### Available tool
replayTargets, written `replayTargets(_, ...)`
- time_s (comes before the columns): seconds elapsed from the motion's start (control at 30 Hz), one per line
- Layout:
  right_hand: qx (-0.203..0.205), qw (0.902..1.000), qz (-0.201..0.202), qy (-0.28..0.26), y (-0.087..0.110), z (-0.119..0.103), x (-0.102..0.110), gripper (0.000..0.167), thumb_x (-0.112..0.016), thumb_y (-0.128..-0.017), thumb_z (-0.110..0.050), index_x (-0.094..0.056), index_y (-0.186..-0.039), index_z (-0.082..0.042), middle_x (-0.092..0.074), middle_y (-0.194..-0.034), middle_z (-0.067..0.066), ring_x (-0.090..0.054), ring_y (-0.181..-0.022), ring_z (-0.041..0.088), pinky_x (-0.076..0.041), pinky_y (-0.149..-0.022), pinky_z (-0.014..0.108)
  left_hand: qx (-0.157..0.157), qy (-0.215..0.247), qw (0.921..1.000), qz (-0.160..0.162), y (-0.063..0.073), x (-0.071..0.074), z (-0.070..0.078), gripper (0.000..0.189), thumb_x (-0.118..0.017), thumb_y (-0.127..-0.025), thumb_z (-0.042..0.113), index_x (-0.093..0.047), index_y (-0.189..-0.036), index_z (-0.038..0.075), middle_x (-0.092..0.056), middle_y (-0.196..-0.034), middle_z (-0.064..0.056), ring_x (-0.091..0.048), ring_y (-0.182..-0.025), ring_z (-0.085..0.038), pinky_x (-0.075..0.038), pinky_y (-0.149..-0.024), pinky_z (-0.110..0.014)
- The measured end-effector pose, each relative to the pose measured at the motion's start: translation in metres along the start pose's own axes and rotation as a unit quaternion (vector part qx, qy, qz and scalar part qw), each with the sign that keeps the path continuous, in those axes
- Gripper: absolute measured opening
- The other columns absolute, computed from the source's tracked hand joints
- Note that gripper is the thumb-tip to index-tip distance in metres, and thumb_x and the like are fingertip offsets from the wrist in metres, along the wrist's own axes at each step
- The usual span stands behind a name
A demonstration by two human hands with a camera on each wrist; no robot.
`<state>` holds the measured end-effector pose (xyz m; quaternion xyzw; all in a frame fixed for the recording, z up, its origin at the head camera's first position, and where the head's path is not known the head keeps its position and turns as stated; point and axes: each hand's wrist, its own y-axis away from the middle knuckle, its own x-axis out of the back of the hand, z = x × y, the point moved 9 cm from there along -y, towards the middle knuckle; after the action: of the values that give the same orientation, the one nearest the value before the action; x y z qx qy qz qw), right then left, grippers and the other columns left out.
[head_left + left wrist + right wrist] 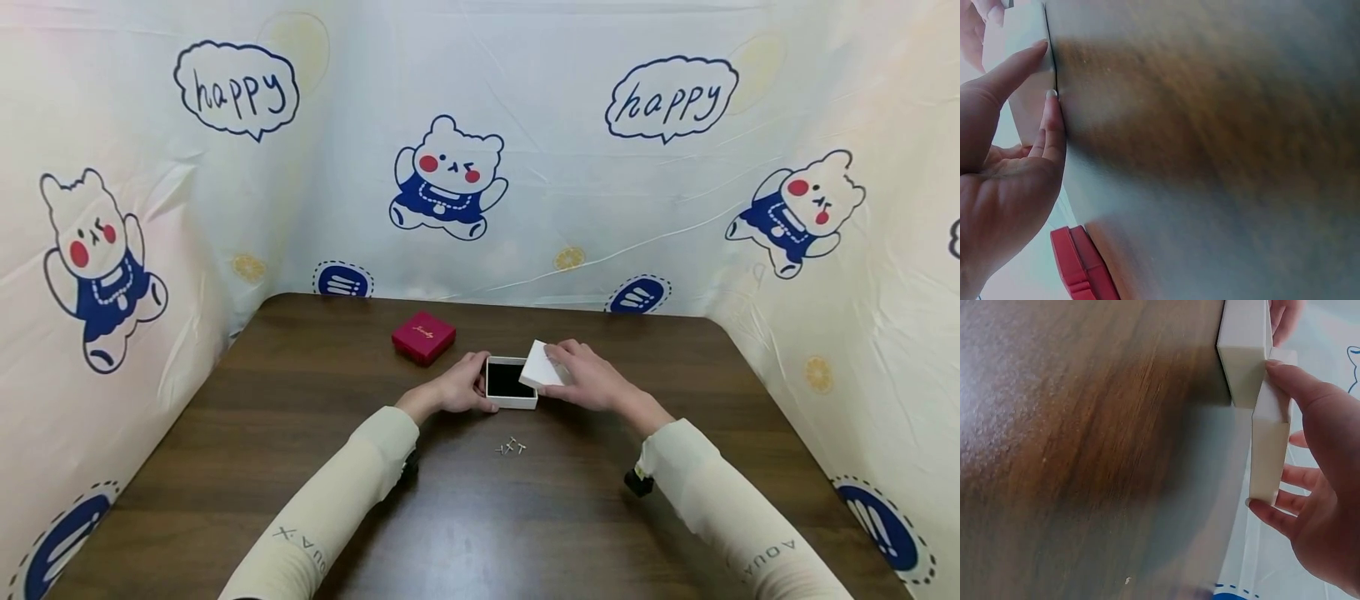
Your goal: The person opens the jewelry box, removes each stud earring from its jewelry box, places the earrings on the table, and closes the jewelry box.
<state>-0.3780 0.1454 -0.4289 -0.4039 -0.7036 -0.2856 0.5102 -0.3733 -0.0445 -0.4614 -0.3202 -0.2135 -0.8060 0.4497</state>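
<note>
A small white box point(512, 402) with a black lining sits on the table, its top uncovered over most of its width. My left hand point(459, 385) holds the box at its left side, thumb on the near side in the left wrist view. My right hand point(592, 377) grips the white lid point(542, 367), which is tilted and overlaps the box's right end. In the right wrist view the lid point(1269, 456) shows beside the box wall point(1244, 369), thumb on one edge and fingers around the other. Several small silvery pin-like pieces point(511, 447) lie on the table nearer me.
A closed red box point(423, 337) with gold lettering stands behind and left of my left hand. The brown wooden table point(300, 500) ends at a printed cloth backdrop point(555, 75) at the back and sides.
</note>
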Motion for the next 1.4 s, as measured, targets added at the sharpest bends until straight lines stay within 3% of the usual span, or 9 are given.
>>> replayTargets(0.53, 0.031, 0.9995, -0.01, -0.008, -0.013, -0.027, -0.015, 0.083, -0.068, -0.091, -0.061, -0.043, -0.155, -0.016, -0.047, -0.148, 0.013, -0.048, -0.124, 0.029, -0.049, -0.097, 0.048, -0.008, 0.004, 0.9999, 0.005, -0.001, -0.001, -0.002, 0.09, -0.089, -0.08, 0.015, -0.034, -0.148, -0.003, -0.045, -0.126, -0.018, -0.056, -0.089, -0.014, -0.046, -0.085, -0.027)
replayTargets(0.93, 0.068, 0.9976, -0.005, -0.003, -0.024, -0.05, -0.016, 0.079, -0.072, -0.091, -0.055, -0.045, -0.154, -0.016, -0.046, -0.151, 0.011, -0.046, -0.128, 0.027, -0.048, -0.096, 0.045, -0.007, -0.007, 0.9999, 0.004, -0.003, 0.0, -0.006, 0.097, -0.089, -0.08, 0.021, -0.032, -0.153, -0.003, -0.045, -0.133, -0.018, -0.054, -0.096, -0.016, -0.046, -0.089, -0.029)
replayTargets(1.4, 0.089, 0.9953, -0.024, -0.031, -0.028, -0.054, -0.018, 0.07, -0.078, -0.089, -0.048, -0.052, -0.148, -0.021, -0.047, -0.15, 0.006, -0.044, -0.127, 0.025, -0.047, -0.097, 0.046, -0.025, -0.015, 0.9995, 0.008, -0.004, 0.0, -0.006, 0.095, -0.089, -0.079, 0.02, -0.032, -0.152, -0.001, -0.049, -0.124, -0.014, -0.049, -0.107, -0.022, -0.043, -0.095, -0.037)
